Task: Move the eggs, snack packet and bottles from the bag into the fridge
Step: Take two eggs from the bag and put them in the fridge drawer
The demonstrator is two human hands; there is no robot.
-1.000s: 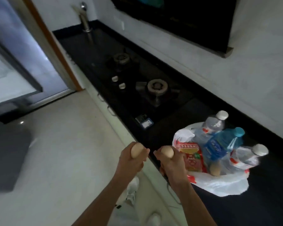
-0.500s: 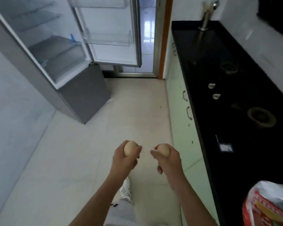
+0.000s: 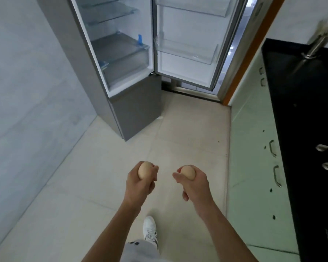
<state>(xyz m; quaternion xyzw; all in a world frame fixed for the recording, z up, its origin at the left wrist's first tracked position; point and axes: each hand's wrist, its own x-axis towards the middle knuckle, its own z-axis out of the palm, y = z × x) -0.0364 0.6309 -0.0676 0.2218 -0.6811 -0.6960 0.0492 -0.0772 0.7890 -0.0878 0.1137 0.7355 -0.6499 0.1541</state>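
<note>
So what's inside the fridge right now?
The fridge stands open with bare glass shelves and a clear drawer; no food shows. The door bins look empty. The upper shelves are out of frame.

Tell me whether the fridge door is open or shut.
Open. The fridge door is swung wide to the right, baring the fridge shelves and the clear door racks.
</note>
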